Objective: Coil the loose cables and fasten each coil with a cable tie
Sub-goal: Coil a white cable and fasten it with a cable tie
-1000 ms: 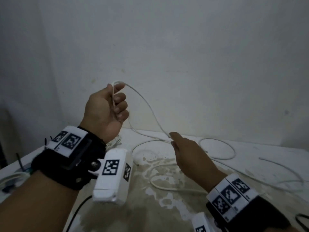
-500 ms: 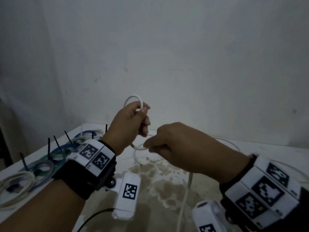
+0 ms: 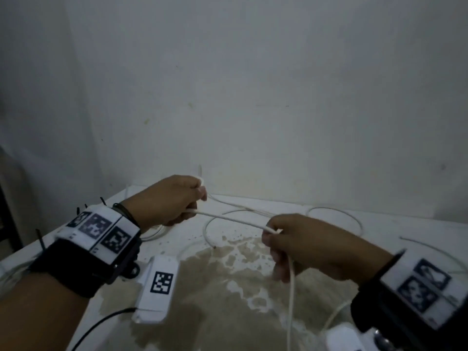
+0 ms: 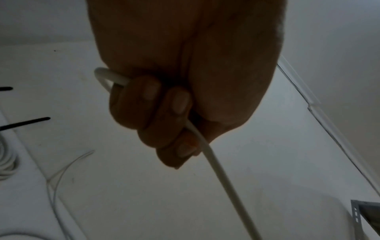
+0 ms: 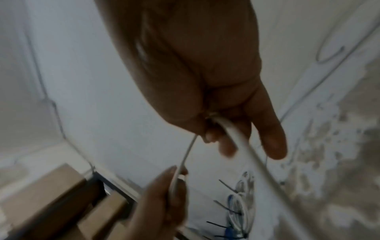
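Head view: left hand (image 3: 174, 198) fingers (image 4: 164, 112) curled tight round white cable (image 3: 228, 219); right hand (image 3: 309, 244) fingers (image 5: 273, 139) pinch same cable above worktop (image 3: 395, 224).

Materials and finishes on my bench as I work the cable.

The white cable (image 3: 229, 220) pinched in my left hand (image 3: 174, 198) and my right hand (image 3: 306, 245) has a smooth, matt plastic jacket. My table (image 3: 417, 231) is white and smooth, its coating worn to rough, dull brown patches (image 3: 228, 287). The black cable ties (image 4: 26, 122) look like thin plastic. My wrist bands (image 3: 76, 264) are black cloth carrying white matt plastic blocks. The wall (image 3: 253, 84) is matt, faintly marked.
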The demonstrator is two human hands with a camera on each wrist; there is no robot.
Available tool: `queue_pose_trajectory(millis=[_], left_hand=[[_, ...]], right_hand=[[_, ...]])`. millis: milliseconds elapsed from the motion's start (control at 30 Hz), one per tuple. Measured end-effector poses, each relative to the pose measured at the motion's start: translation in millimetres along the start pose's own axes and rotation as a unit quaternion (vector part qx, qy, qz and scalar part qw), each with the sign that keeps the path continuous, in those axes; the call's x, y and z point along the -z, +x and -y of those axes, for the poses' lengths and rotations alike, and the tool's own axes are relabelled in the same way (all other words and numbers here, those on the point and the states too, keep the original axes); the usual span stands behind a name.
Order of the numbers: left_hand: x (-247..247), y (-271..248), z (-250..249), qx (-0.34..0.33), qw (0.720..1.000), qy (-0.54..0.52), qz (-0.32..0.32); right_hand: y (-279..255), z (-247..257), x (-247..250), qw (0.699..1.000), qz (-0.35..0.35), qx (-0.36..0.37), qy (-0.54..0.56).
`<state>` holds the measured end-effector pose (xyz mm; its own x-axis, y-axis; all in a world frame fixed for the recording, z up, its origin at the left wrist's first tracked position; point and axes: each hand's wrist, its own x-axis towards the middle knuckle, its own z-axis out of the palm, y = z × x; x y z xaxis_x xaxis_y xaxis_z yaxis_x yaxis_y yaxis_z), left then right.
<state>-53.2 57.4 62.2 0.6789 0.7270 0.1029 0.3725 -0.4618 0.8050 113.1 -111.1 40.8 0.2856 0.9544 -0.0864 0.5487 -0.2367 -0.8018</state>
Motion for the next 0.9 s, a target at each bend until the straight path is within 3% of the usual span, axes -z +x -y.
queue_pose_trajectory(millis=[33,100,133,200,300,333,400,433,567,667,700,767,800,900], left_hand=[[0,-2,3,0.017,1.000,0.008,0.018],[0,-5,8,0.046,0.997,-0.003,0.058],[0,-7,10,0.056,0.995,-0.026,0.075],[2,-10,14,0.061,0.989,-0.095,0.099],[14,-15,17,0.068,0.964,-0.220,0.134],[22,-16,18,0.077,0.946,-0.271,0.160],[38,-21,21,0.084,0.900,-0.355,0.237],[43,-23,22,0.079,0.880,-0.380,0.276],[39,-21,16,0.047,0.799,-0.473,0.367],[25,-19,6,0.022,0.747,-0.567,0.348],[22,-19,1,0.015,0.751,-0.580,0.316],[14,-21,-9,0.000,0.786,-0.584,0.203],[12,-23,-13,-0.004,0.798,-0.584,0.152],[14,-22,-14,-0.024,0.795,-0.602,0.067]], right_hand=[[-1,4,4,0.999,-0.021,-0.005,0.033],[5,10,21,0.986,-0.135,0.029,-0.098],[10,13,30,0.961,-0.196,0.062,-0.187],[16,19,43,0.897,-0.283,0.147,-0.306],[23,18,53,0.740,-0.322,0.301,-0.508],[26,14,59,0.708,-0.326,0.327,-0.534],[32,4,78,0.678,-0.358,0.324,-0.554],[37,-3,85,0.674,-0.384,0.299,-0.555],[64,-24,65,0.706,-0.455,0.157,-0.520],[74,-11,26,0.795,-0.458,0.216,-0.334],[74,-5,16,0.820,-0.463,0.236,-0.241],[74,-1,1,0.843,-0.463,0.249,-0.115],[74,-2,-4,0.843,-0.464,0.250,-0.104],[76,-15,-20,0.850,-0.434,0.244,-0.172]])
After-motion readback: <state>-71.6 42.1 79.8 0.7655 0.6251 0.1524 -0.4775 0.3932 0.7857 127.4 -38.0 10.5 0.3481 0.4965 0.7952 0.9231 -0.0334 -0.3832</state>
